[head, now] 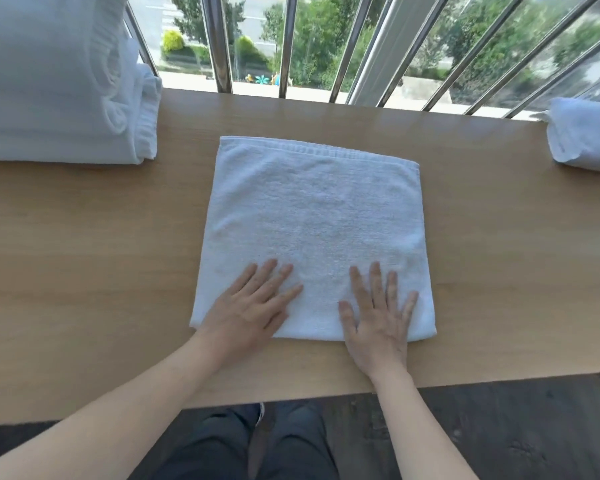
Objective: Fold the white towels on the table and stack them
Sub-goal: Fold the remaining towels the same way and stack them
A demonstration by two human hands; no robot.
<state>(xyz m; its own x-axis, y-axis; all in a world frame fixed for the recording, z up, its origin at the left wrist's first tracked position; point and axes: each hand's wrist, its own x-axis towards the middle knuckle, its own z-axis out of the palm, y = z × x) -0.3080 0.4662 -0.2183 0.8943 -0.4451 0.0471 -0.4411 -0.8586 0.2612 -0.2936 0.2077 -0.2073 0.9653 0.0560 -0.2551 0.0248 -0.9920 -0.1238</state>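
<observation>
Towel (312, 220) lies folded to a rough square on the surface (84, 254), stretching away from both hands, its near edge under them. Pushing unevenly from here could drag the layers askew or wrinkle them, spoiling the next fold. Flat and palm-down, the left hand (250, 306) and right hand (378, 323) press that edge, fingers spread, holding nothing. A towel pile (49, 98) sits well beyond the left hand.

Towel pile (49, 81), far left: cut off by top and left edges, layer count indeterminate. Towel at right (586, 136): cut by right edge, fold unclear. Small coloured items (261, 79) beyond the railing (222, 43): too small to identify. Trees (326, 39) outside blurred
</observation>
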